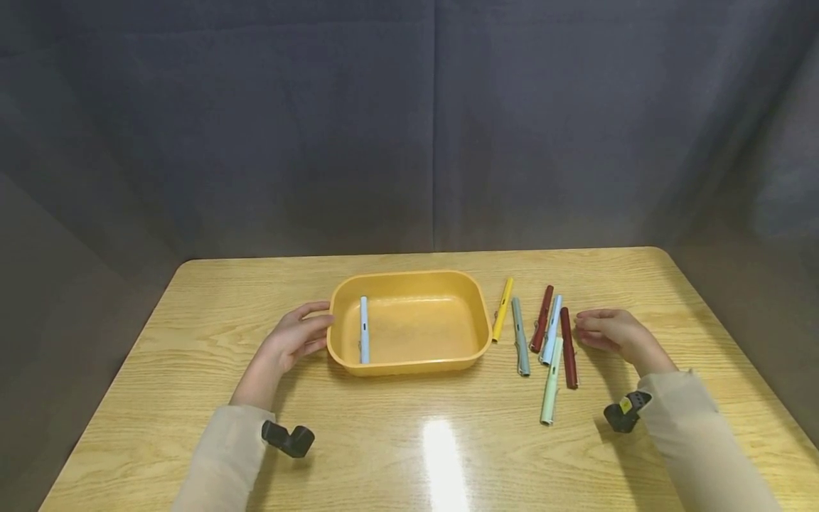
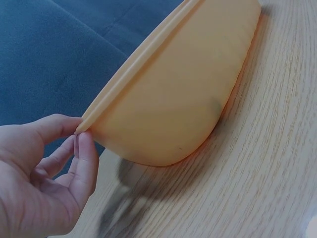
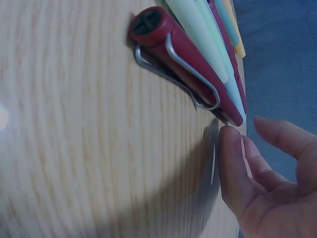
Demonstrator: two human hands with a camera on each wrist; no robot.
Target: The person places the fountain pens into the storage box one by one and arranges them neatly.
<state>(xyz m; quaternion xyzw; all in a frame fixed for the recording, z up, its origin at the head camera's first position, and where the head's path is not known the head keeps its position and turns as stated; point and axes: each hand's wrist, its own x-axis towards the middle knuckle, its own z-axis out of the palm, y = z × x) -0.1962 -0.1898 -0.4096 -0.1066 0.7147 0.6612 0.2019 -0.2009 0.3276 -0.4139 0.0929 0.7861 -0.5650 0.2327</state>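
My left hand [image 1: 297, 333] was at the left end of the yellow tray [image 1: 422, 334], with my thumb and fingertips pinching its rim. The tray sat flat on the table [image 1: 371, 455], and it looked like light, stiff plastic, so I thought the rim was a good place to hold it. Inside, near its left end, lay a light blue pen [image 1: 364, 331]. Right of the tray came a yellow pen [image 1: 502, 310], then a gray-green pen [image 1: 520, 337], a dark red pen [image 1: 542, 318], another light blue pen [image 1: 552, 330], a pale green pen [image 1: 552, 382] closer to me, and a second dark red pen [image 1: 569, 348]. The pens looked hard, light and a bit slippery. I guessed the middle was the best spot to pinch, away from the bendy metal clip [image 3: 195, 74]. My right hand [image 1: 613, 332] was just beside that last red pen, fingers softly bent, thumb a little apart from them, holding nothing.
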